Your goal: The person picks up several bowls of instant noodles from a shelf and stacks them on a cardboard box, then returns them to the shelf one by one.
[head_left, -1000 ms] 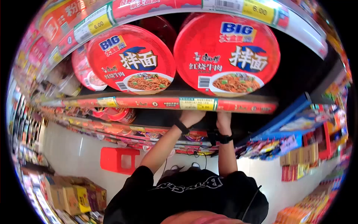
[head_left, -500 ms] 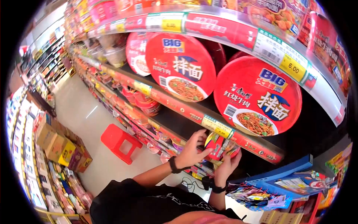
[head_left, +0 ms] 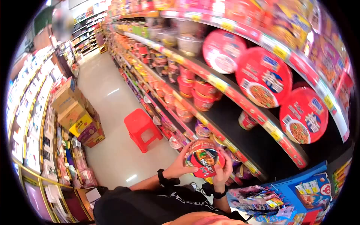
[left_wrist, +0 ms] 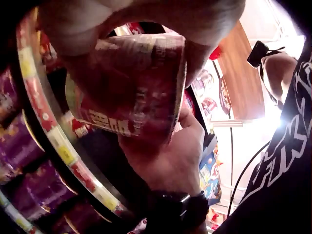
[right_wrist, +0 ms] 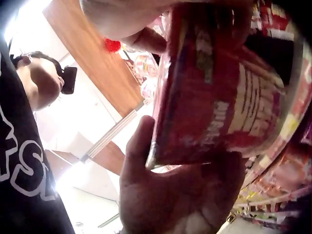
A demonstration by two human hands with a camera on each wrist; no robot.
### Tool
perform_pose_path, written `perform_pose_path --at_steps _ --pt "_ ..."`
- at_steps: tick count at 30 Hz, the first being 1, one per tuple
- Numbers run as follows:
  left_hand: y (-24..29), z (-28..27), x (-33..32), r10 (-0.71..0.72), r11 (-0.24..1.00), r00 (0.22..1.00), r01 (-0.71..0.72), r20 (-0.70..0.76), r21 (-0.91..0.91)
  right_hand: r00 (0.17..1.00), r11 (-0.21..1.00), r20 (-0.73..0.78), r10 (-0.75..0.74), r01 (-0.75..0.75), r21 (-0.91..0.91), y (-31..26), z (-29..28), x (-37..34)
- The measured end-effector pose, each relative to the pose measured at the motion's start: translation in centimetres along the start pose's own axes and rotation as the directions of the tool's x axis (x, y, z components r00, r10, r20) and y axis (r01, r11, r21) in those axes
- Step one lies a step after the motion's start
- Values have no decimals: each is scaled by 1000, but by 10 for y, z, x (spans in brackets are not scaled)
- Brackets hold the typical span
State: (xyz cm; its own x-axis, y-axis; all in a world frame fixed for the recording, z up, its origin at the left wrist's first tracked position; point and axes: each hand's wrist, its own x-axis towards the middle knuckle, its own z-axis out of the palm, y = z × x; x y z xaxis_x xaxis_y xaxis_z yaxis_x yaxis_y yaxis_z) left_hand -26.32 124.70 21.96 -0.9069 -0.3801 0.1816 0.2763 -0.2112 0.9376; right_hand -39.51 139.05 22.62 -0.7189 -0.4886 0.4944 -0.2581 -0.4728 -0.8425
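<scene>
Both hands hold a red instant noodle tub (head_left: pixel 204 159) in front of the person's chest, its printed lid facing up toward the head camera. The left hand (head_left: pixel 179 165) grips its left side, thumb over the lid's rim. The right hand (head_left: pixel 222 170) grips the opposite side. In the left wrist view the tub's red side wall (left_wrist: pixel 141 97) shows, with the right hand (left_wrist: pixel 168 158) curled round its far end. The right wrist view shows printed text on the tub (right_wrist: pixel 214 102), the right hand (right_wrist: pixel 183 195) below it.
Shelves of noodle tubs run along the right, with large round red tubs (head_left: pixel 264 77) on an upper shelf. A small tub (head_left: pixel 247 120) lies on the shelf below. A red stool (head_left: pixel 140 129) and stacked cartons (head_left: pixel 77 114) stand on the floor. A blue display rack (head_left: pixel 300 187) is at lower right.
The hands have come out from beneath the upper shelf edge with the tub, now held nearer the body, lid up. The head view has swung left along the aisle.
</scene>
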Motion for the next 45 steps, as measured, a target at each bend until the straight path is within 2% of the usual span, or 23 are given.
perform_pose_path --at_steps 1,4,5,6,7,9,11,13,15,17,18,19,21,23,26,29,31,35,38,39,41,43,45 --pt "9 -17 -12 -7 994 998 0 -57 -113 997 999 69 38 -40 35 3 21 -4" --pt "10 -71 -75 31 990 985 -53 -168 -129 948 976 273 162 -195 98 19 80 -27" --pt "6 -90 -95 8 988 974 -42 -226 -147 919 967 348 187 -234 99 26 101 -33" --pt "15 -103 -114 40 990 967 -71 -253 -118 867 923 401 296 -368 115 40 119 -46" --pt "16 -124 -133 50 988 959 -89 -280 -127 830 911 460 316 -401 97 22 150 -49" --pt "12 -159 -171 41 974 957 -103 -288 -204 780 884 535 324 -451 122 47 187 -74" --pt "37 -174 -193 45 982 907 -118 -418 -149 767 924 558 318 -382 -1 39 230 -87" --pt "45 -196 -213 -21 942 909 -122 -417 -312 715 907 603 354 -420 -35 41 261 -91" --pt "51 -219 -231 2 972 894 -108 -449 -209 681 886 634 367 -463 -15 43 289 -93" --pt "50 -247 -246 -162 987 873 150 -460 -64 643 832 636 427 -554 2 68 312 -96" --pt "54 -258 -254 -181 977 878 211 -443 19 610 808 642 466 -589 -27 78 326 -94" --pt "61 -267 -263 -177 978 866 209 -468 17 574 780 646 503 -623 -54 88 340 -92" --pt "102 -278 -273 -31 964 931 125 -363 237 529 759 715 458 -651 -4 98 381 -86" --pt "106 -301 -280 13 982 903 69 -430 175 450 731 778 438 -682 -18 112 418 -80" --pt "130 -336 -292 -12 881 838 267 -546 391 355 670 837 417 -742 -19 153 475 -77" --pt "157 -379 -296 -18 819 766 381 -643 430 249 535 877 411 -845 -11 174 541 -70" --pt "169 -407 -299 5 804 726 406 -688 435 240 617 860 451 -779 -106 170 586 -58" --pt "149 -467 -313 -35 786 648 488 -761 379 79 713 940 332 -674 -195 213 647 -43" --pt "166 -489 -301 164 686 521 550 -838 476 -14 659 933 358 -705 -263 241 691 -38" --pt "168 -499 -299 157 687 507 560 -848 462 -48 634 922 383 -712 -300 248 704 -36" --pt "166 -521 -297 71 849 426 449 -902 279 -58 631 941 333 -728 -268 262 732 -34" --pt "162 -546 -294 68 866 395 432 -916 250 -141 600 924 355 -723 -341 287 756 -37" --pt "160 -576 -290 2 899 307 416 -952 136 -162 593 919 359 -721 -359 310 784 -32"
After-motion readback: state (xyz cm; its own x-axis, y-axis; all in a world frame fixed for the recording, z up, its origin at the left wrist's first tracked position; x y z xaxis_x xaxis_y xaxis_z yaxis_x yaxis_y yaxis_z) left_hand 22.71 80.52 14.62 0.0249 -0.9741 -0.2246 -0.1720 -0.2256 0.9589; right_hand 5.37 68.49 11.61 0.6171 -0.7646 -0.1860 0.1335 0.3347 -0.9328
